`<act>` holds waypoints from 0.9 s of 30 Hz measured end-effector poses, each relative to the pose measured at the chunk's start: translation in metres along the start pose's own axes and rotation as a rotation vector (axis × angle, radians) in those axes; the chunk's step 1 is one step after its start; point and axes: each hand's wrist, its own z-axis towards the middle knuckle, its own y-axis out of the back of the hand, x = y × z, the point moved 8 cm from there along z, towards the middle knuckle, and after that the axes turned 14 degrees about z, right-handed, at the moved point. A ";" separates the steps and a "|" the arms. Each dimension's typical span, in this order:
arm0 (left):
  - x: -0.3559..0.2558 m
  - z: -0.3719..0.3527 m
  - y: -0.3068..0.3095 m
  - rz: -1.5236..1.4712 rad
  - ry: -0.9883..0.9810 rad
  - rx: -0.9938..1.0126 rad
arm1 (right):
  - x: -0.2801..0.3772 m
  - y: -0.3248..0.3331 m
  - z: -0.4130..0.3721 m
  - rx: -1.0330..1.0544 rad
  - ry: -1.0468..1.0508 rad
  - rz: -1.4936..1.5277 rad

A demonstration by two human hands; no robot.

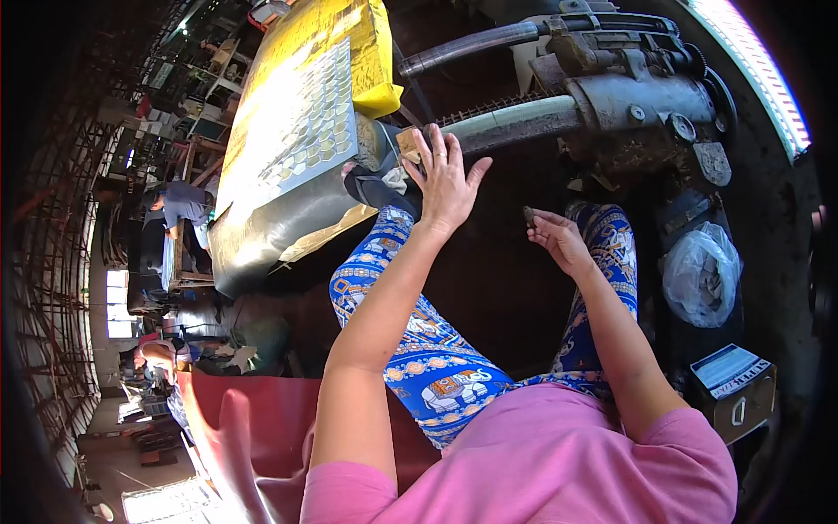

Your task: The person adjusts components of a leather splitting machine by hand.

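My left hand (pixel 447 185) is raised with its fingers spread, over my knee and close to the rounded metal bar (pixel 515 122) of a machine. Its fingertips overlap a small tan block (pixel 408 145) in this view. Between the thumb and fingers of my right hand (pixel 561 242) is a small dark brownish piece (pixel 528 215), too small to name. A grey sheet with rows of rounded shapes (pixel 319 122) lies to the left of my left hand, on a large padded surface covered in yellow plastic (pixel 374 52).
The heavy machine (pixel 646 100) fills the upper right. Below it are a clear plastic bag of grey pieces (pixel 701 278) and a brown cardboard box (pixel 742 397). Red sheeting (pixel 271 428) hangs at lower left. Two other people (pixel 185 205) are at the far left.
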 end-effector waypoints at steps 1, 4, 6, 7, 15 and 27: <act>0.002 0.003 0.003 -0.021 0.005 -0.048 | 0.001 -0.001 0.001 0.001 0.003 0.002; 0.000 0.000 0.013 -0.041 -0.002 -0.123 | 0.001 -0.004 -0.010 -0.008 0.008 0.022; 0.001 0.003 0.019 -0.054 -0.006 -0.204 | 0.004 -0.004 -0.008 -0.006 0.013 0.026; 0.003 0.004 0.019 -0.067 -0.002 -0.218 | 0.003 -0.004 -0.007 -0.007 0.014 0.029; 0.009 0.008 0.027 -0.099 -0.005 -0.341 | 0.002 -0.005 -0.004 0.003 0.005 0.038; 0.015 0.009 0.034 -0.056 0.104 -0.430 | 0.004 -0.008 -0.004 0.009 0.012 0.034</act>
